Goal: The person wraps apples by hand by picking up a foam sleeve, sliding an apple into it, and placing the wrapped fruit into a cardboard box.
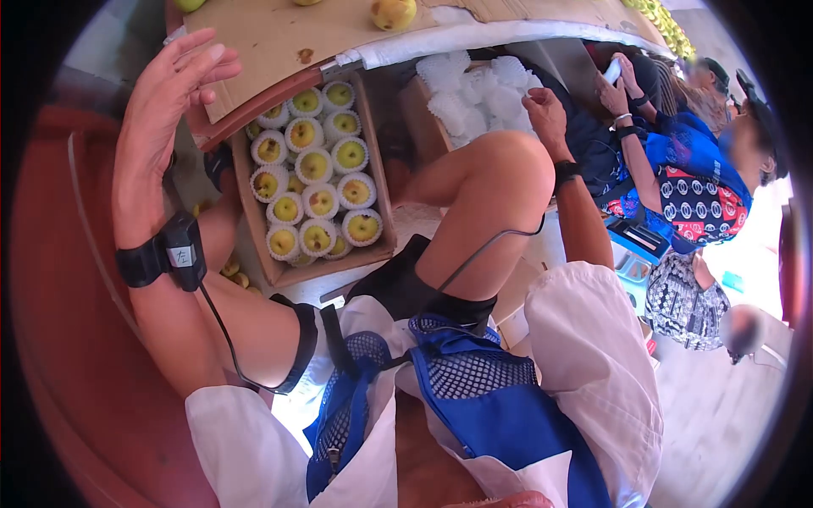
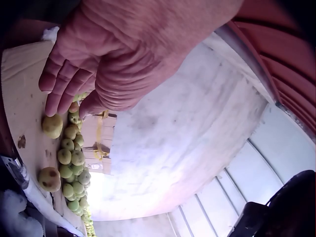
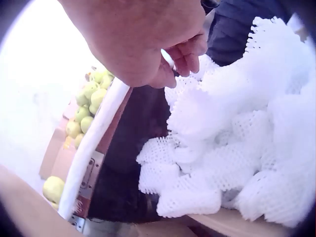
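Observation:
My left hand (image 1: 182, 76) is raised at the edge of a cardboard-covered ledge (image 1: 271, 42). Its fingers are loosely bent with nothing in them; in the left wrist view its fingertips overlap the ledge near a yellow-green apple (image 2: 52, 126). My right hand (image 1: 549, 123) is at a box of white foam fruit nets (image 1: 474, 93), its fingers bent and apart from the thumb. In the right wrist view those fingers are right at the upper edge of the foam net pile (image 3: 212, 128). Between my knees stands an open carton (image 1: 389, 229) of apples (image 1: 315, 165) in foam nets.
More apples lie on the ledge, one an apple with brown spots (image 1: 393, 13), beside a heap of green apples (image 2: 74, 168). A white padded rim (image 1: 500, 35) edges the ledge. A red panel (image 1: 68, 254) stands at left. At right sits another person (image 1: 703, 178) holding a white object.

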Tool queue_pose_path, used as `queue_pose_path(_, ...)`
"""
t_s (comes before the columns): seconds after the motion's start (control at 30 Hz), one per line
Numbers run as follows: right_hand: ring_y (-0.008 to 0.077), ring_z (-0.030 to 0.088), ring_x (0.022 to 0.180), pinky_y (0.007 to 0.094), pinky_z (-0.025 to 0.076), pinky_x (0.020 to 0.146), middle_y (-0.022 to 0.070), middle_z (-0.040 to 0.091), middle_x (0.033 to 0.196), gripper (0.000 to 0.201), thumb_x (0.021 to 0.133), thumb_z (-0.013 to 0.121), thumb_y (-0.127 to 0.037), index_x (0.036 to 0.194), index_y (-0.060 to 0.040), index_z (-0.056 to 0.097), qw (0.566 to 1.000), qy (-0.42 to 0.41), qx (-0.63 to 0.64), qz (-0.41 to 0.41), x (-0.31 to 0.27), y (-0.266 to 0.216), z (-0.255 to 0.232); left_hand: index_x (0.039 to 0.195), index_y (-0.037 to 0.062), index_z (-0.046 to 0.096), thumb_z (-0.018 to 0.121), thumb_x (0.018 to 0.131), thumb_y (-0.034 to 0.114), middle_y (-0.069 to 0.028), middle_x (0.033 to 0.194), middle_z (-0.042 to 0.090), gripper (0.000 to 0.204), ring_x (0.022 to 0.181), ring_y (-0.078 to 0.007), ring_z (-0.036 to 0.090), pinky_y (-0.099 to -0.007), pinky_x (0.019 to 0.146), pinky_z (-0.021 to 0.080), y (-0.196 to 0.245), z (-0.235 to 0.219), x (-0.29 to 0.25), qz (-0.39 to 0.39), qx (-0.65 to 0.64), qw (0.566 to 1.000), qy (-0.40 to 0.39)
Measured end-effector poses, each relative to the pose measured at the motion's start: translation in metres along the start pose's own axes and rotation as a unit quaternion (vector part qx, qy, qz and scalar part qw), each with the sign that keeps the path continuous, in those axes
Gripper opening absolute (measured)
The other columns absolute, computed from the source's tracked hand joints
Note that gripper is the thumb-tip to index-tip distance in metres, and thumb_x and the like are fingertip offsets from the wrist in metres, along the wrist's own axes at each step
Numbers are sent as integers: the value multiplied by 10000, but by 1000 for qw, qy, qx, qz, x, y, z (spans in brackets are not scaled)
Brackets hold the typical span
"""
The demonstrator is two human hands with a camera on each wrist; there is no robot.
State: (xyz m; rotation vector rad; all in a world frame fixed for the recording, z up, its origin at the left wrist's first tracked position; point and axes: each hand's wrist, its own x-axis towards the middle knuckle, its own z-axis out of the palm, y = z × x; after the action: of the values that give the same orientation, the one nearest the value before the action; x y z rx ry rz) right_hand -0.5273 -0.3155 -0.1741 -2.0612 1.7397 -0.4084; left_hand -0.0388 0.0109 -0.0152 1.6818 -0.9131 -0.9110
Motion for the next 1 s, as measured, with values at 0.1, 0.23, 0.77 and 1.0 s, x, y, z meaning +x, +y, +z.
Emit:
queue_pose_path(0.1, 279, 712, 1065, 362, 522, 943, 141, 752, 1121, 449, 852, 709, -352, 1193, -61, 717, 999, 20, 5, -25, -4, 3, 9, 1454, -9, 475, 654, 988, 365, -144, 1292, 655, 624, 1161, -178, 654, -249, 856, 453, 0, 1, 0, -1, -4, 1000, -2)
queue_pose_path(0.23, 289, 708, 1075, 375, 518, 955, 144, 752, 1128, 450, 869, 689, -377, 1178, -52, 722, 995, 57, 83, -3, 6, 5, 8, 1452, -15, 473, 661, 983, 359, -148, 1283, 655, 628, 1155, -178, 654, -244, 849, 458, 1, 1, 1, -4, -3, 1000, -1)
queue_pose_path(0.77, 236, 661, 1133, 339, 476, 997, 142, 712, 1222, 576, 880, 737, -373, 1312, -2, 648, 997, -35, 73, 8, 74, -4, 37, 1442, -30, 470, 667, 994, 324, -155, 1260, 652, 604, 1134, -188, 657, -242, 822, 474, -1, 2, 0, 4, -32, 999, 3)
queue_pose_path(1.0, 284, 686, 1113, 364, 486, 997, 179, 729, 1159, 562, 856, 725, -443, 1213, -9, 697, 992, -7, 120, -36, 45, 1, 19, 1437, -26, 479, 658, 993, 348, -152, 1270, 651, 608, 1135, -185, 658, -246, 836, 474, 4, 2, -3, 5, -7, 1000, 2)
